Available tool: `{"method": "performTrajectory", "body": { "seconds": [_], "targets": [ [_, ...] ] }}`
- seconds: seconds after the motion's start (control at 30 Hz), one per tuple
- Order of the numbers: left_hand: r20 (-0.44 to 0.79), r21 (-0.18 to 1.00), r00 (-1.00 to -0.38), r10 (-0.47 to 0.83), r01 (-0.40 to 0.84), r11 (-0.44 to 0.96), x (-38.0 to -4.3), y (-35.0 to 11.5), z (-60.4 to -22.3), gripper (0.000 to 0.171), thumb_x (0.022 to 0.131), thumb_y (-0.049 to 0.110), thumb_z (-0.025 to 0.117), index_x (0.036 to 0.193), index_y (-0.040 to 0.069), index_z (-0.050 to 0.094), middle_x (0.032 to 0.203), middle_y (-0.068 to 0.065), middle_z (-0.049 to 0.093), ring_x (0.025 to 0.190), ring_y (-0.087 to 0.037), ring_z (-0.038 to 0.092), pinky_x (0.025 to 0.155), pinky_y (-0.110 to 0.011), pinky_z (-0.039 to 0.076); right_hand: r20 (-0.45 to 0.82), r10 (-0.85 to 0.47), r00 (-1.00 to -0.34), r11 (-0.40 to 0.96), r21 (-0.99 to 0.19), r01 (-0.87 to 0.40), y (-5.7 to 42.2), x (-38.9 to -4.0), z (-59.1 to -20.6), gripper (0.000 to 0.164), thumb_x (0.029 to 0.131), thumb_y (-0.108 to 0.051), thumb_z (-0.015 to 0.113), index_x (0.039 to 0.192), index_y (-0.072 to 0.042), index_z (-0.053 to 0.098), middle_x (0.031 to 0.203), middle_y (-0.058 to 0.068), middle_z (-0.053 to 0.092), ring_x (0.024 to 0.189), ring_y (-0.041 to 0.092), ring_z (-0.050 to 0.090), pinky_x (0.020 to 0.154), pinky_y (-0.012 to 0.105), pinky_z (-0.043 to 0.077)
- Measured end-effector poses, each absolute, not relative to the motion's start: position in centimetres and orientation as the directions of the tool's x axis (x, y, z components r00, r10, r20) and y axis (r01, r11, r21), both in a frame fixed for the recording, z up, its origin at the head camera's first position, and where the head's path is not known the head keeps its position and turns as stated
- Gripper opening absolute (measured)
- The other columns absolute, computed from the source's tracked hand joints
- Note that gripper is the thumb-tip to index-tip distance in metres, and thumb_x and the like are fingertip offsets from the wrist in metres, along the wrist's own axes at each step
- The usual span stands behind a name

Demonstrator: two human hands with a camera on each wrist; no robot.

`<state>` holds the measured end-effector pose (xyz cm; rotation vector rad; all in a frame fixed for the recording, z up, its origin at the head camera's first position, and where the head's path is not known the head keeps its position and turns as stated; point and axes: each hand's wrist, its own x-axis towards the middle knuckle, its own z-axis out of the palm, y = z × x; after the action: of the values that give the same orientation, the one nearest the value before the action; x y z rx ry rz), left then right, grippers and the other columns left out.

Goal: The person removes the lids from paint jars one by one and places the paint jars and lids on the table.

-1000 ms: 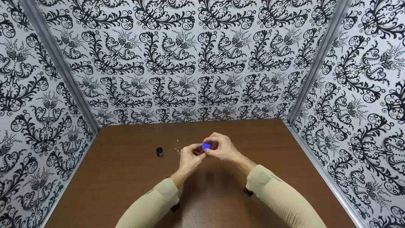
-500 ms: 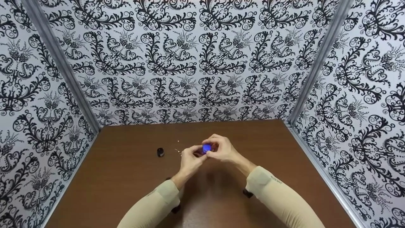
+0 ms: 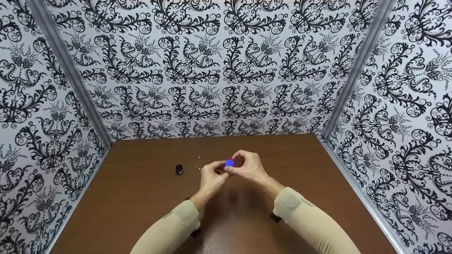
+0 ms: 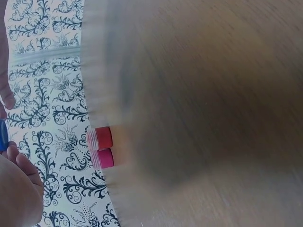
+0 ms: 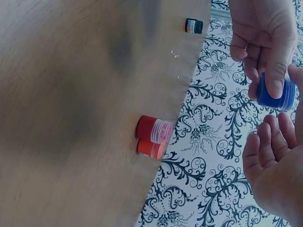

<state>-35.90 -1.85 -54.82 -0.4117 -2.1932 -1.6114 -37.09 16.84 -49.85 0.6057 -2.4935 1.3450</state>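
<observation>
A small blue paint jar is held up above the table between both hands. My left hand grips the jar, its thumb pressed along the blue side in the right wrist view. From the other side, my right hand pinches the jar's end, the thumb in front and the index finger arched over. In the right wrist view the jar lies sideways, its clear ridged end toward the right; the other right-hand fingers hang apart from it. Fingers hide part of the jar in the head view.
Behind the hands stand a red paint jar and an orange-red one, side by side. A black jar sits left on the brown table. Small whitish bits lie near it. Patterned walls enclose the table.
My right hand has shifted slightly, its fingers rising and turning around the jar's end. The blue jar has moved barely; my left hand stays almost in place.
</observation>
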Motion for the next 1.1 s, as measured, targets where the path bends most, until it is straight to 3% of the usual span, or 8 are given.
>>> {"method": "performTrajectory", "body": {
  "seconds": [0.17,0.4,0.8,0.97,1.1],
  "targets": [
    [0.468,0.842,-0.883,0.018,0.452,0.296,-35.78,-1.97,-54.68,0.026,0.086,0.012,0.094,0.111,0.004,0.088,0.096,-0.012,0.087,0.078,-0.008,0.076,0.074,-0.028,0.066,0.404,-0.260,-0.877,0.480,-0.734,-0.480,16.87,-36.97,-49.64,0.034,0.082,-0.025,0.102,0.104,-0.007,0.082,0.091,0.011,0.082,0.074,0.004,0.067,0.071,0.019,0.057],
    [0.443,0.846,-0.896,0.033,0.431,0.314,-35.65,-2.04,-54.86,0.025,0.088,0.012,0.093,0.112,0.007,0.088,0.094,-0.009,0.087,0.079,-0.008,0.076,0.074,-0.019,0.061,0.464,-0.330,-0.822,0.462,-0.681,-0.569,16.81,-37.00,-49.78,0.029,0.083,-0.014,0.094,0.110,-0.003,0.087,0.092,0.013,0.078,0.077,0.004,0.063,0.071,0.017,0.054],
    [0.440,0.849,-0.897,0.047,0.432,0.304,-35.63,-2.03,-55.14,0.026,0.089,0.014,0.093,0.113,0.004,0.087,0.095,-0.012,0.087,0.078,-0.010,0.076,0.073,-0.020,0.061,0.503,-0.370,-0.781,0.412,-0.664,-0.623,16.63,-37.15,-50.01,0.031,0.083,-0.005,0.086,0.113,0.002,0.086,0.097,0.019,0.077,0.081,0.032,0.072,0.071,0.022,0.058],
    [0.406,0.869,-0.913,0.041,0.400,0.292,-35.53,-2.17,-55.18,0.028,0.089,0.016,0.094,0.114,0.006,0.086,0.098,-0.011,0.087,0.080,-0.008,0.075,0.074,-0.020,0.061,0.519,-0.377,-0.767,0.410,-0.649,-0.641,16.62,-37.26,-49.98,0.030,0.083,-0.005,0.086,0.113,0.000,0.086,0.098,0.018,0.078,0.082,0.025,0.071,0.073,0.018,0.055],
    [0.401,0.883,-0.915,0.036,0.397,0.251,-35.60,-2.26,-55.28,0.028,0.089,0.017,0.095,0.114,0.006,0.086,0.101,-0.011,0.087,0.080,-0.009,0.076,0.077,-0.027,0.064,0.535,-0.383,-0.753,0.429,-0.619,-0.658,16.64,-37.19,-49.67,0.029,0.083,-0.008,0.084,0.112,-0.001,0.086,0.098,0.015,0.079,0.083,0.020,0.070,0.074,0.018,0.056]
  ]
}}
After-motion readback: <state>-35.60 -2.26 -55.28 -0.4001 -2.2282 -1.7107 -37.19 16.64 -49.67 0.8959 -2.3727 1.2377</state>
